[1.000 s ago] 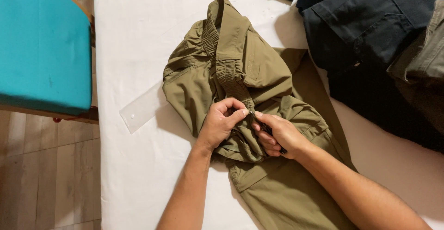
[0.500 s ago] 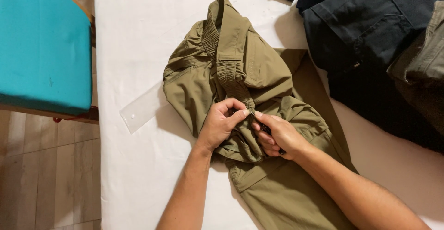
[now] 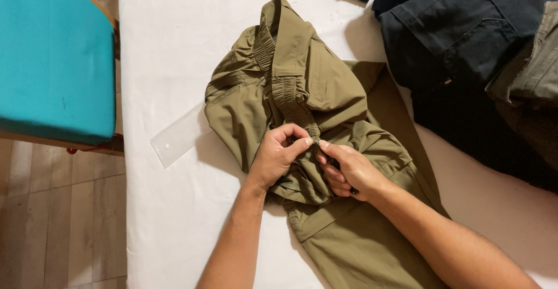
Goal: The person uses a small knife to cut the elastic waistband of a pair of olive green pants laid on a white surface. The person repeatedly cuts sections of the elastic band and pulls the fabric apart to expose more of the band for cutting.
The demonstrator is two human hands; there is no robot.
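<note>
Olive trousers [image 3: 325,109] lie bunched on the white bench [image 3: 168,45]. The left hand [image 3: 278,156] is closed on the fabric by the elastic waistband; the right hand [image 3: 349,170] pinches what may be a zip pull, half hidden under its fingers. Dark clothes [image 3: 465,39] are cut off at the top right.

Olive-green trousers [image 3: 325,109], crumpled and bunched at the elasticated waistband, on white table [image 3: 168,51].
</note>
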